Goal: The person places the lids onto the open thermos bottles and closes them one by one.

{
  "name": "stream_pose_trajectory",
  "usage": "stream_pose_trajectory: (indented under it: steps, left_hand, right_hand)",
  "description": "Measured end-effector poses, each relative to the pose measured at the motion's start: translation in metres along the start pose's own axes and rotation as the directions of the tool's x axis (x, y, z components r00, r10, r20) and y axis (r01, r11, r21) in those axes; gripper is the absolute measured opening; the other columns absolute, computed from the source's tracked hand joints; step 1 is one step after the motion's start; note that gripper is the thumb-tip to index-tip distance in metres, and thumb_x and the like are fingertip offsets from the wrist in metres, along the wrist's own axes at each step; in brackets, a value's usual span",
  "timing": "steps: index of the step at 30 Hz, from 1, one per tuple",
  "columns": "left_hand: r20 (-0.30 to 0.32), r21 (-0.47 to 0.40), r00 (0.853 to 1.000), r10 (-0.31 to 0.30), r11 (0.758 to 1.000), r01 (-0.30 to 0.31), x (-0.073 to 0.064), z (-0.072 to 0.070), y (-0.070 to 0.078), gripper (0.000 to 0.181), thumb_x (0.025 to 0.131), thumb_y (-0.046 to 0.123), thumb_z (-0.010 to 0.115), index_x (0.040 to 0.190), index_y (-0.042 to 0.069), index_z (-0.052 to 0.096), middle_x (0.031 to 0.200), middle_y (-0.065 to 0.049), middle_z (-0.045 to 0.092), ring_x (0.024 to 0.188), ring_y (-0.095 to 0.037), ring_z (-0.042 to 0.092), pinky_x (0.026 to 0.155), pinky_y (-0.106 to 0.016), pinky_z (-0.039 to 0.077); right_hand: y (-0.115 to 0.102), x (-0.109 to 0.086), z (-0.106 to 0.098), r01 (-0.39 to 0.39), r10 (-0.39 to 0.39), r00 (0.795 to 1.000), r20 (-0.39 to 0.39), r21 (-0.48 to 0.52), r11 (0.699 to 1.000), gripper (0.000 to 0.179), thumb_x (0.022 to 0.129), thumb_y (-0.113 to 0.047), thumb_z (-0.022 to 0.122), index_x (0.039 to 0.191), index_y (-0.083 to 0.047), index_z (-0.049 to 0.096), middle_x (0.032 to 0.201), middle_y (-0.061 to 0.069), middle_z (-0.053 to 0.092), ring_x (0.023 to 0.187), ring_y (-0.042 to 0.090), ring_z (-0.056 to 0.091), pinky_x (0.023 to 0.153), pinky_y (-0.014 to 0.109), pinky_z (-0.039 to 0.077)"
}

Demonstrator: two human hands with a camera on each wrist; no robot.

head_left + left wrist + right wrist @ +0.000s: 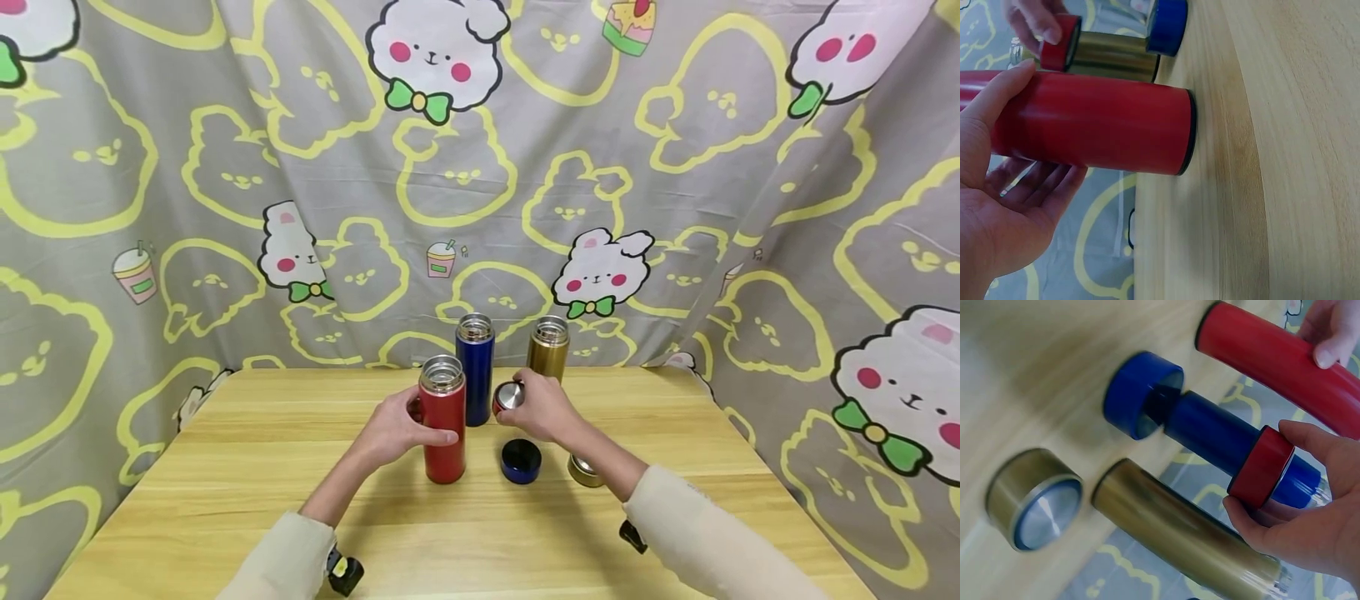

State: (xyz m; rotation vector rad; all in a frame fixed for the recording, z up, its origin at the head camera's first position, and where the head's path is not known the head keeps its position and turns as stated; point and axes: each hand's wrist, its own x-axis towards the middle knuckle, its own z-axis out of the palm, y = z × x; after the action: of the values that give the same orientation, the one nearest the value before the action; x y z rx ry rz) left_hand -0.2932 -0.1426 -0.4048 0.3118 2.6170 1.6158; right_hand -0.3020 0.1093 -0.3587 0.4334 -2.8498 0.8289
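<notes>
My left hand (396, 431) grips an upright red thermos bottle (444, 457) around its body, thumb across the front. The bottle's steel mouth (442, 372) is uncovered, and its base is at the tabletop in the left wrist view. To the right, my right hand (543, 408) pinches the red lid (1262, 467) by its sides, above the table and apart from the bottle. The lid's silver face (511, 395) is visible in the head view. Behind the hands stand a blue thermos bottle (476, 375) and a gold one (548, 350), both uncovered.
A blue lid (521, 462) lies on the wooden table (300, 467) below my right hand. Beside it, the gold lid (1035, 499) is partly hidden by my right forearm in the head view. A patterned curtain (480, 167) hangs behind the table.
</notes>
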Motion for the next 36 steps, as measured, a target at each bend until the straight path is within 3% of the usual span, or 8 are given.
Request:
stream_pose_trajectory:
  steps: [19,26,36]
  left_hand:
    - [-0.004,0.001,1.000,-0.021,1.000,0.021,0.001,0.000,-0.002,0.070,0.067,0.037,0.095,0.126,0.015,0.064,0.109,-0.002,0.072,0.097,-0.018,0.067,0.089,-0.041,0.057]
    - [-0.001,0.011,1.000,-0.011,1.000,0.011,0.000,-0.001,-0.004,0.069,0.067,0.037,0.095,0.125,0.014,0.064,0.107,-0.002,0.072,0.095,-0.018,0.068,0.087,-0.039,0.057]
    - [0.018,-0.001,1.000,-0.015,1.000,0.015,0.003,-0.003,-0.004,0.071,0.068,0.040,0.094,0.128,0.018,0.062,0.111,0.001,0.072,0.099,-0.019,0.068,0.089,-0.041,0.057]
  right_hand:
    - [-0.050,0.022,-0.062,0.055,-0.043,0.994,0.103,-0.118,0.991,0.045,0.081,-0.039,0.083,0.110,-0.007,0.071,0.092,0.004,0.070,0.081,0.021,0.062,0.068,0.032,0.050]
    - [-0.073,0.029,-0.072,0.071,-0.063,0.993,0.101,-0.078,0.994,0.041,0.081,-0.039,0.084,0.105,-0.008,0.069,0.083,0.003,0.068,0.075,0.019,0.060,0.062,0.029,0.047]
    - [-0.096,0.033,-0.071,0.121,-0.117,0.989,0.085,-0.049,0.991,0.048,0.079,-0.044,0.083,0.112,-0.011,0.071,0.095,0.002,0.071,0.091,0.023,0.062,0.074,0.033,0.052]
